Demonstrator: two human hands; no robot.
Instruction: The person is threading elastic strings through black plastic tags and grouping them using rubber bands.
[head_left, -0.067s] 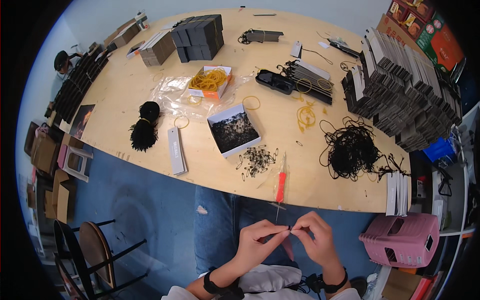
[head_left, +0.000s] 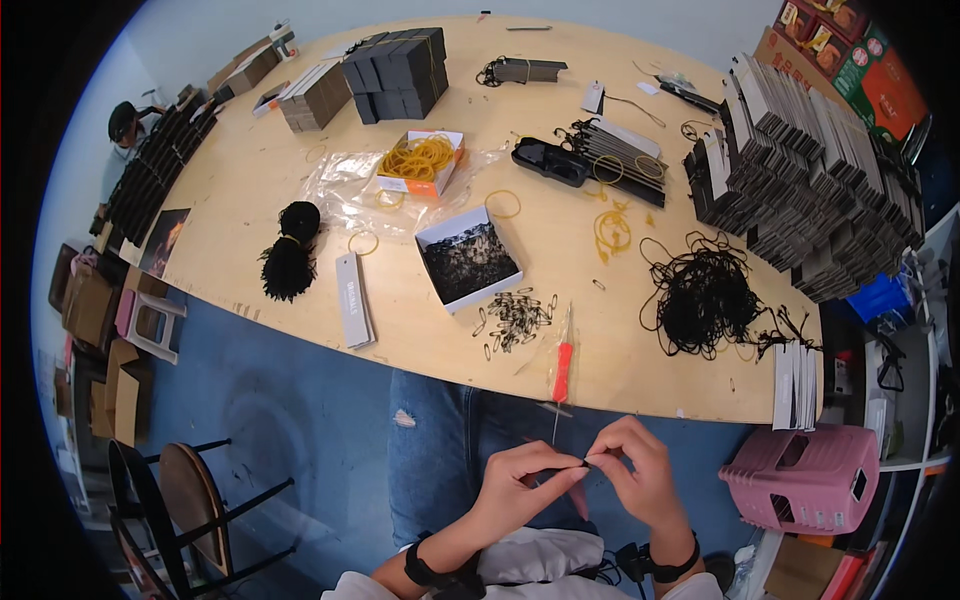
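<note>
We hold a dark bit [head_left: 586, 463] clamped between the fingers of our left hand [head_left: 508, 490] and right hand [head_left: 645, 482], nearer than the red tool [head_left: 563, 375]. Left of that tool lie pins [head_left: 517, 321]; beyond it, left, a box [head_left: 490, 293].

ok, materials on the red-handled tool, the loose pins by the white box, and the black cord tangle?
Red-handled tool: handle probably smooth plastic, going by its even, saturated red.
Loose pins: likely dark-coated metal wire, given their thin bent loops.
Black cord tangle: seemingly matte textile; limp curls, little shine.
</note>
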